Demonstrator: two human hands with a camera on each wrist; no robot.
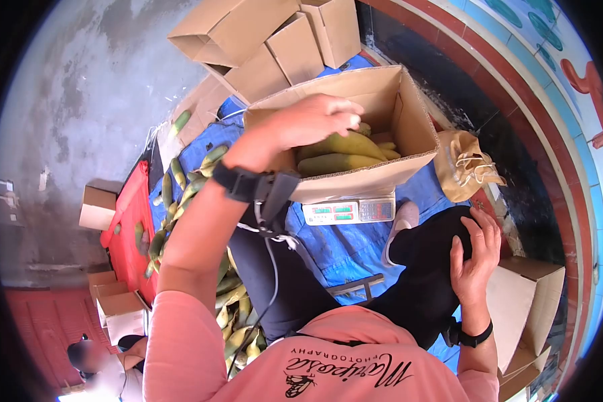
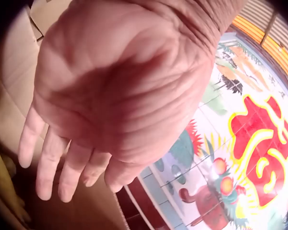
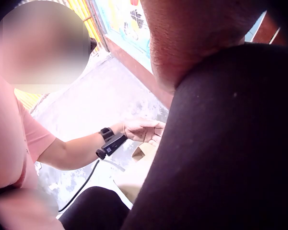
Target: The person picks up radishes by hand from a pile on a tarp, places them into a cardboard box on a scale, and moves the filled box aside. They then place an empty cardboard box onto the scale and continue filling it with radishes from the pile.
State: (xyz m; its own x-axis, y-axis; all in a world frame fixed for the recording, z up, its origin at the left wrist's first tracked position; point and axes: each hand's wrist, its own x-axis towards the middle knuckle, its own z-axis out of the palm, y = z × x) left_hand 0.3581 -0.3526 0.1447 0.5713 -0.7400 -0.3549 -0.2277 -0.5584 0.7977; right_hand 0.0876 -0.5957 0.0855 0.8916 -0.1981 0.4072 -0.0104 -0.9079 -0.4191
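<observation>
My left hand (image 1: 321, 120) hangs over the cardboard box (image 1: 419, 127), its fingers loosely bent and nothing in them. In the left wrist view the palm (image 2: 120, 91) is bare and the fingers (image 2: 48, 167) point down. Inside the box lie several long green-yellow radishes (image 1: 345, 146), partly hidden by the hand and forearm. The box stands at a digital scale (image 1: 348, 210), whose lit display shows in front of it. My right hand (image 1: 476, 258) rests on the knee in dark trousers (image 1: 432, 248), fingers spread and holding nothing.
More radishes (image 1: 234, 295) lie in a heap beside the left leg and on the blue tarp (image 1: 342, 251). Several cardboard boxes (image 1: 295, 53) stand behind. A tan bag (image 1: 465, 164) sits right of the box; another carton (image 1: 529, 301) is by the right arm. A cable (image 1: 275, 268) hangs from the left wrist.
</observation>
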